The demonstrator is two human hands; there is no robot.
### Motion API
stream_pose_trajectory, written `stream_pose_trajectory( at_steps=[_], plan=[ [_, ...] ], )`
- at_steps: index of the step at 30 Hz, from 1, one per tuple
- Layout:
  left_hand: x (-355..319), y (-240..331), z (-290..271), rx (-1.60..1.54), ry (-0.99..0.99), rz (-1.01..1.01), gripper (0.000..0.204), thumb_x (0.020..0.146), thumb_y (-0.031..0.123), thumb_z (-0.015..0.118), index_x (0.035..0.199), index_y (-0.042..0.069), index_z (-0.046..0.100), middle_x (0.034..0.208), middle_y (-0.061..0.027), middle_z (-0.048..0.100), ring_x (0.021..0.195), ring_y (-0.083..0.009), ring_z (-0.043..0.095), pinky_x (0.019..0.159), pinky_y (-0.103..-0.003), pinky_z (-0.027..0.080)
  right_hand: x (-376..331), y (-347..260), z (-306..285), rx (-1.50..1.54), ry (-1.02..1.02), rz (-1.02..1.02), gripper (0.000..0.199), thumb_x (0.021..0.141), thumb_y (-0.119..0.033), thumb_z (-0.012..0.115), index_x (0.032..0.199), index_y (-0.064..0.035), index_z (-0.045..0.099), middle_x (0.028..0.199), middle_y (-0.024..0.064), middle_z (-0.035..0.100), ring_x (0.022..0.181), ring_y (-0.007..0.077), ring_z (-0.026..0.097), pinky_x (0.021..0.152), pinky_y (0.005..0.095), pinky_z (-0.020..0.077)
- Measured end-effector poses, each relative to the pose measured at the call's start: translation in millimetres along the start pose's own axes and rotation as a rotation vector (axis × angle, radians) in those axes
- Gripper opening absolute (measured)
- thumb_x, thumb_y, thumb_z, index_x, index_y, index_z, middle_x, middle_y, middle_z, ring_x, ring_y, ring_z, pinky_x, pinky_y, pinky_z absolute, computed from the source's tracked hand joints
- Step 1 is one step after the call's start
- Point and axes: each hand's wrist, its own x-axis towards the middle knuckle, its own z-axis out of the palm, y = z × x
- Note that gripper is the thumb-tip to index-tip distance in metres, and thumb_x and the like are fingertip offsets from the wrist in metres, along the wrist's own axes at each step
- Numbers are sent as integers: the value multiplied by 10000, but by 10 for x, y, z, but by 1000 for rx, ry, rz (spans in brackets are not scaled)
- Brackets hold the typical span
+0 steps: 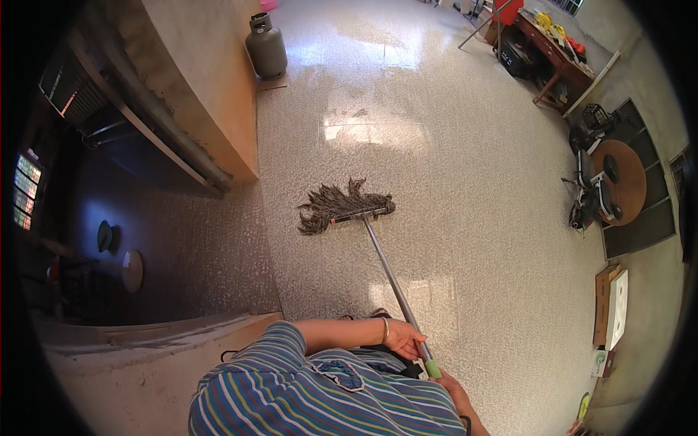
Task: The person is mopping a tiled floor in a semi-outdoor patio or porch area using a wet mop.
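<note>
A mop with a metal pole (390, 272) reaches forward from my body. Its dark, stringy mop head (338, 207) lies spread on the speckled floor. My left hand (405, 339), with a bangle at the wrist, is closed round the pole a little above its lower end. Lower down, my right hand (452, 390) is closed at the green end grip (433, 368); some of its fingers are hidden. The pole slants up and left from my hands to the flat bar of the mop head.
A grey gas cylinder (267, 47) stands by the wall corner (236, 156) at the far left. Along the right wall are a wooden desk (556, 58), a small two-wheeler (592, 189), a round brown tabletop (625, 178) and cardboard (605, 305). A doorway opens on the left into a darker room.
</note>
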Motion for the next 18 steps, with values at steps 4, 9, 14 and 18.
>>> stream_pose_trajectory(
  at_steps=[4, 9, 14, 18],
  plan=[
    [-363, 850, -102, -23, 49, 109, 258, 817, 227, 523, 999, 46, 510, 1039, -76, 553, 981, -184, 512, 881, -323, 385, 609, -681, 154, 259, -326, 50, 282, 738, -18, 490, 1002, -42, 392, 634, 34, 430, 457, 67, 393, 376, 185, 332],
    [-905, 2068, -350, -6, 48, 373, 286, 820, 280, 515, 1000, 57, 506, 1020, -45, 559, 979, -170, 511, 883, -303, 386, 1474, -1886, 708, 323, -372, 70, 226, 737, -5, 490, 935, -61, 398, 623, 44, 424, 379, 65, 323, 312, 168, 258],
    [-1709, 2943, -1003, 6, 499, 744, 320, 811, 327, 504, 992, 63, 510, 994, -69, 570, 906, -171, 547, 766, -302, 453, 2385, -2757, 1530, 210, -465, 15, 146, 741, -36, 507, 830, -61, 395, 625, 43, 439, 399, 81, 355, 329, 196, 304],
    [-2758, 3116, -1674, -124, 968, 1022, 263, 798, 260, 481, 962, 57, 519, 903, -72, 582, 781, -155, 566, 656, -257, 468, 2993, -3535, 2174, 190, -432, 31, 125, 737, -55, 521, 779, -57, 403, 617, 41, 438, 407, 85, 362, 336, 197, 306]
  ],
)
